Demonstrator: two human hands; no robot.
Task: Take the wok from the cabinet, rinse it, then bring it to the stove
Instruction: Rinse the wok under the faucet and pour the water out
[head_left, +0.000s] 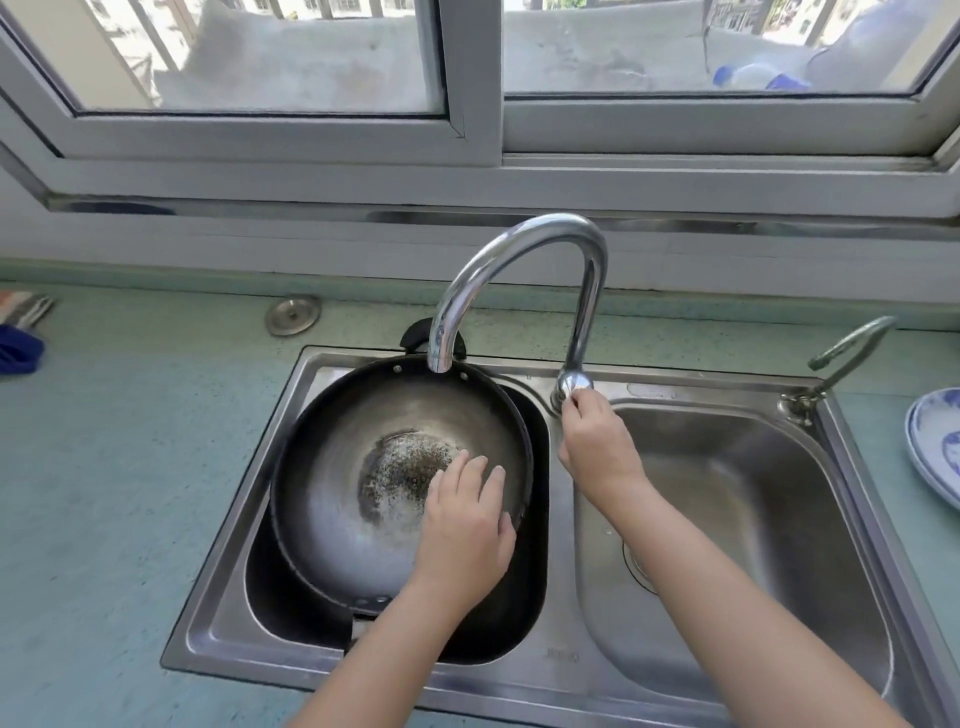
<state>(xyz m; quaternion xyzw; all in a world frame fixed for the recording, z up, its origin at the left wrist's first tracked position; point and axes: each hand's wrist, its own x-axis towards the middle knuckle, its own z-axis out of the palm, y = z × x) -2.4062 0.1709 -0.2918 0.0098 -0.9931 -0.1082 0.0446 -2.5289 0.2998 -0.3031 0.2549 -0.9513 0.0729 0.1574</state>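
Observation:
A dark round wok lies in the left basin of a steel double sink, its far loop handle under the faucet spout. A little water pools over the worn centre. My left hand rests flat inside the wok, fingers straight on the metal near the pool. My right hand reaches to the base of the chrome gooseneck faucet and pinches its knob. No water stream is visible from the spout.
The right basin holds only its drain. A smaller tap stands at the sink's back right corner. Blue-and-white plates sit at the right edge. A round steel cap and cloth lie on the green counter.

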